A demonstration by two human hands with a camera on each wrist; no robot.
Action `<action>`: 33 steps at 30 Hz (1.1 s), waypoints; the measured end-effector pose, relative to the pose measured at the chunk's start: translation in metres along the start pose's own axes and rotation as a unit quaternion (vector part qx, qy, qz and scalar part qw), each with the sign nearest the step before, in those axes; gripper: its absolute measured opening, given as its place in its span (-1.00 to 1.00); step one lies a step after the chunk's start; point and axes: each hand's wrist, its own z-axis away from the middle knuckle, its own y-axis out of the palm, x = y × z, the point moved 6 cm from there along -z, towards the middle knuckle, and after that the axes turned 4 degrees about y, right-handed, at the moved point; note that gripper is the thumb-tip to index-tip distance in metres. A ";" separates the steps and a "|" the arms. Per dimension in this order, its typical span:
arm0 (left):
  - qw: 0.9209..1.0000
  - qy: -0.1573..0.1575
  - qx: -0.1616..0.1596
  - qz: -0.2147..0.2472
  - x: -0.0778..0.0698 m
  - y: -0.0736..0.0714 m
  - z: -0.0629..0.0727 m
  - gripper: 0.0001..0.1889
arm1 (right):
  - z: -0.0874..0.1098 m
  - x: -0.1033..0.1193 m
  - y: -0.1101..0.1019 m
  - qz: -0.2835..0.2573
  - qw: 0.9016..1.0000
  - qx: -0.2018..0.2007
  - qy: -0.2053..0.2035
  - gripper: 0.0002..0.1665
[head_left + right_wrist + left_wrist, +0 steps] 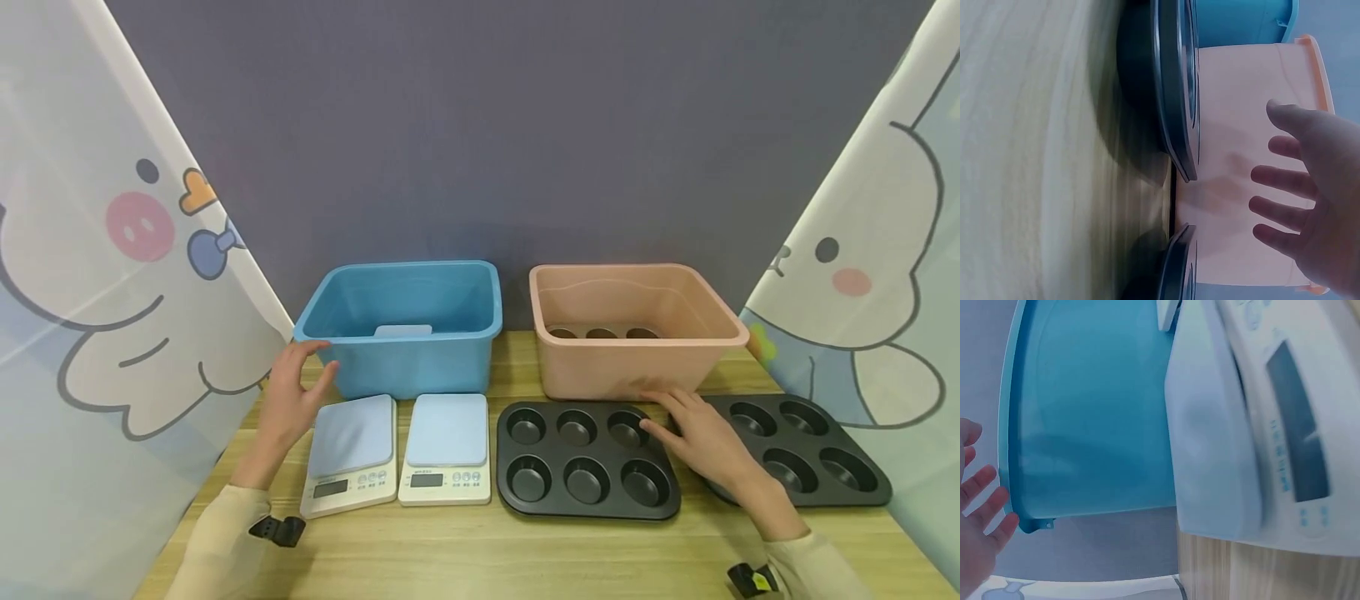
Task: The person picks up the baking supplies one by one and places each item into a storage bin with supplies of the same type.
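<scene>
My left hand (292, 400) reaches to the front left corner of a blue plastic bin (411, 367), fingers spread and holding nothing. Just below it lies a tilted kitchen scale (352, 433), with a second kitchen scale (447, 429) beside it. Over the gap between two dark muffin pans, one on the left (555, 451) and one on the right (789, 469), my right hand (705, 437) hovers with fingers extended. In the right wrist view its fingers overlap the front wall of a pink bin (1229, 137), and its palm is bare.
Inside the blue bin a pale scale top (403, 331) shows, and a muffin pan (602, 333) lies in the pink bin. Both bins stand at the back of the wooden table (420, 550), against a dark grey panel (517, 125). Cartoon-printed curtains (60, 250) flank both sides.
</scene>
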 end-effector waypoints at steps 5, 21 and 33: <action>0.999 -0.029 -0.035 0.014 0.010 -0.006 -0.008 -0.70 | 0.000 0.001 0.001 -0.003 1.000 -0.005 -0.007 -0.48; 0.980 -0.191 0.036 0.047 0.042 0.007 -0.018 -0.43 | -0.001 0.008 0.000 -0.021 0.999 -0.022 -0.031 -0.52; 0.932 -0.315 0.099 0.150 0.058 0.022 -0.013 -0.07 | 0.000 0.010 0.000 -0.029 0.998 -0.031 -0.039 -0.52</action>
